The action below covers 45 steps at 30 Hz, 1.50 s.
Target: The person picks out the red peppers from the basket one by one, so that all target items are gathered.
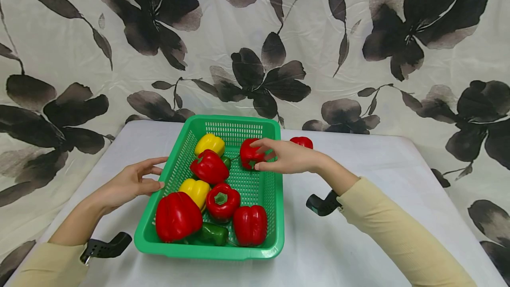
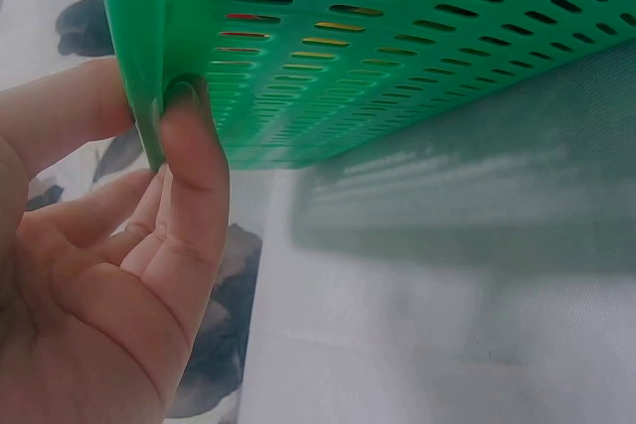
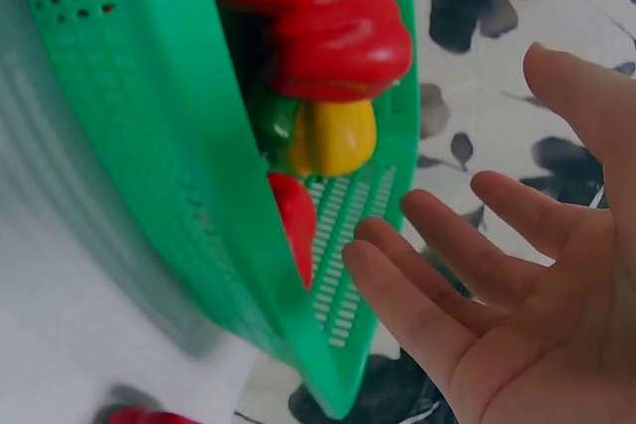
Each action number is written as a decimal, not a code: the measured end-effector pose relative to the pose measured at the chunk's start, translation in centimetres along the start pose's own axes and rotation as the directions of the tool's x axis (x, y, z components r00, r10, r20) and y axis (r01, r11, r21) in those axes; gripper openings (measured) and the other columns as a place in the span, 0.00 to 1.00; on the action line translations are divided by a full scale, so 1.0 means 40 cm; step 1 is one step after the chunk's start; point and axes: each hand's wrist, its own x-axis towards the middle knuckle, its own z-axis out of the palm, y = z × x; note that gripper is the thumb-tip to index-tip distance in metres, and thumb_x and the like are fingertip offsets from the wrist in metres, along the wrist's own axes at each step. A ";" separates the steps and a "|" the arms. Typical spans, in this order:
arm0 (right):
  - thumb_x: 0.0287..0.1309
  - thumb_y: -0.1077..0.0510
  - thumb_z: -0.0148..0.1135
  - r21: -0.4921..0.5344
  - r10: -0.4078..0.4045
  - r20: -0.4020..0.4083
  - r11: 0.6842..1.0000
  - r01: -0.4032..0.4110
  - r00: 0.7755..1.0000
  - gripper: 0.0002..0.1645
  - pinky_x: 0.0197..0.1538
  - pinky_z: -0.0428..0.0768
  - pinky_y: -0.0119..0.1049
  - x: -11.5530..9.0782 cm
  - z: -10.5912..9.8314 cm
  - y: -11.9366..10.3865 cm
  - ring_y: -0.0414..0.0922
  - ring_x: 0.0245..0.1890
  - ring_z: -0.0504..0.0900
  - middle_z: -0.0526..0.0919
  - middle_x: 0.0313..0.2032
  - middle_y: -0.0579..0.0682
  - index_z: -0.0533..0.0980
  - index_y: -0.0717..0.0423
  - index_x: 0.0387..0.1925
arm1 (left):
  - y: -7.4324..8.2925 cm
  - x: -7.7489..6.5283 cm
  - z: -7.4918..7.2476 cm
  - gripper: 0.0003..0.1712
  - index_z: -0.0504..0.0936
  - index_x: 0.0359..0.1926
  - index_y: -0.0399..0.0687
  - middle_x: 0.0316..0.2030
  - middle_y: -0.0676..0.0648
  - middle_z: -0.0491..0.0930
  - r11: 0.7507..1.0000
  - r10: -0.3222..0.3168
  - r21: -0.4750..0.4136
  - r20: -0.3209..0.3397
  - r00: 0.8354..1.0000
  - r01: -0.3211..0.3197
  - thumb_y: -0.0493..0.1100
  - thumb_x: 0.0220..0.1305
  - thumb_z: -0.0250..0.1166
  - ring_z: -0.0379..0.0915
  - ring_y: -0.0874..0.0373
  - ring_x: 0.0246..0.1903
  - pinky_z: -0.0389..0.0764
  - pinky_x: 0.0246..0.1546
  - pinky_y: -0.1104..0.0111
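A green plastic basket [image 1: 207,254] holds red, yellow and green peppers. My left hand [image 1: 123,187] pinches the basket's left rim, and the left wrist view shows fingers on both sides of the rim [image 2: 147,67]. Over the basket's right rim reaches my right hand [image 1: 292,156], palm down, fingers spread and holding nothing. Its fingertips overlap a red bell pepper [image 1: 248,153] at the back right of the basket. In the right wrist view the fingers [image 3: 487,255] are loosely bent, apart from the peppers.
One red bell pepper [image 1: 301,141] lies on the white-covered table [image 1: 338,242], outside the basket to the right, partly behind my right hand. A yellow pepper [image 1: 210,144] and another red pepper [image 1: 209,167] sit inside on the left. A floral cloth [image 1: 247,12] hangs behind the table.
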 end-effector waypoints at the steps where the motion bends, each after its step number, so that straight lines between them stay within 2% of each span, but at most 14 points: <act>1: 0.58 0.49 0.59 -0.005 -0.002 0.015 1.000 0.002 1.000 0.35 0.43 0.81 0.35 0.002 0.003 -0.005 0.50 0.54 0.73 0.72 0.56 0.52 0.60 0.51 0.64 | 0.000 0.001 0.000 0.42 0.52 0.69 0.40 0.54 0.32 0.67 1.000 -0.004 -0.004 -0.001 1.000 0.004 0.43 0.59 0.62 0.76 0.50 0.42 0.81 0.40 0.57; 10: 0.58 0.48 0.59 -0.079 -0.012 0.110 0.997 0.020 0.994 0.32 0.45 0.79 0.32 0.023 0.030 -0.037 0.45 0.52 0.74 0.74 0.55 0.48 0.63 0.49 0.63 | 0.002 0.001 0.001 0.42 0.52 0.69 0.40 0.54 0.31 0.67 1.000 -0.009 -0.003 -0.005 1.000 0.009 0.43 0.59 0.63 0.76 0.49 0.43 0.81 0.41 0.57; 15: 0.57 0.47 0.59 -0.081 0.002 0.154 0.997 0.011 0.988 0.33 0.48 0.78 0.34 0.032 0.046 -0.045 0.45 0.51 0.75 0.74 0.55 0.50 0.64 0.50 0.62 | 0.006 0.004 0.005 0.43 0.52 0.69 0.40 0.54 0.32 0.68 1.000 -0.014 -0.001 -0.006 1.000 0.014 0.44 0.58 0.63 0.76 0.49 0.43 0.81 0.41 0.56; 23: 0.56 0.48 0.59 -0.086 0.004 0.193 0.996 0.013 0.981 0.34 0.48 0.79 0.36 0.055 0.075 -0.046 0.45 0.50 0.76 0.74 0.55 0.54 0.63 0.51 0.63 | 0.004 0.005 0.007 0.44 0.51 0.69 0.41 0.55 0.32 0.68 1.000 -0.015 -0.001 -0.010 1.000 0.015 0.45 0.58 0.64 0.76 0.49 0.44 0.81 0.41 0.56; 33: 0.55 0.49 0.61 -0.087 0.011 0.235 0.996 0.010 0.972 0.35 0.42 0.79 0.29 0.089 0.109 -0.057 0.42 0.47 0.77 0.74 0.56 0.51 0.63 0.50 0.63 | 0.003 0.001 0.005 0.45 0.50 0.70 0.42 0.55 0.33 0.67 1.000 -0.020 0.003 -0.016 1.000 0.020 0.46 0.58 0.64 0.76 0.49 0.44 0.81 0.42 0.56; 38: 0.54 0.48 0.62 -0.111 0.012 0.247 0.994 0.016 0.969 0.35 0.43 0.78 0.29 0.103 0.124 -0.060 0.42 0.48 0.75 0.72 0.57 0.51 0.62 0.48 0.63 | -0.001 -0.001 0.004 0.45 0.49 0.70 0.41 0.56 0.32 0.67 1.000 -0.011 0.009 -0.016 1.000 0.011 0.45 0.58 0.63 0.76 0.50 0.44 0.81 0.42 0.56; 45: 0.54 0.51 0.63 -0.094 0.002 0.301 0.995 0.027 0.954 0.36 0.44 0.77 0.29 0.122 0.140 -0.059 0.43 0.49 0.73 0.70 0.58 0.51 0.61 0.48 0.64 | -0.001 -0.002 0.003 0.44 0.50 0.70 0.42 0.56 0.32 0.67 1.000 -0.015 0.016 -0.014 1.000 0.015 0.45 0.59 0.63 0.75 0.49 0.45 0.81 0.42 0.56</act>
